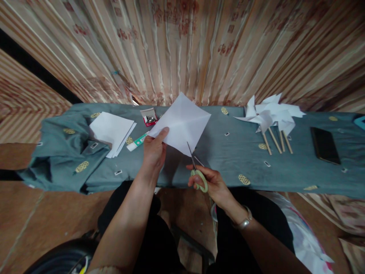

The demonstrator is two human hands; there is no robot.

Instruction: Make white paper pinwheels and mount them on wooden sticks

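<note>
My left hand (156, 147) pinches the left corner of a square white sheet of paper (185, 118), thumb on top. Faint crease lines run across the sheet, which is held above the cloth with one corner toward me. In my right hand (209, 180) are scissors (202, 180) with light green handles, my fingers through the loops. Their dark blades reach the paper's near corner, and one blade shows over the sheet. Whether they are cutting at this instant I cannot tell.
Left on the grey-green cloth (228, 152) lie stacked white paper (111, 129), a glue stick (137, 142) and a small red box (149, 117) of metal pins or tacks. Right are several paper pinwheels (270, 112) on wooden sticks and a dark phone (325, 145). A pleated curtain (182, 49) hangs behind.
</note>
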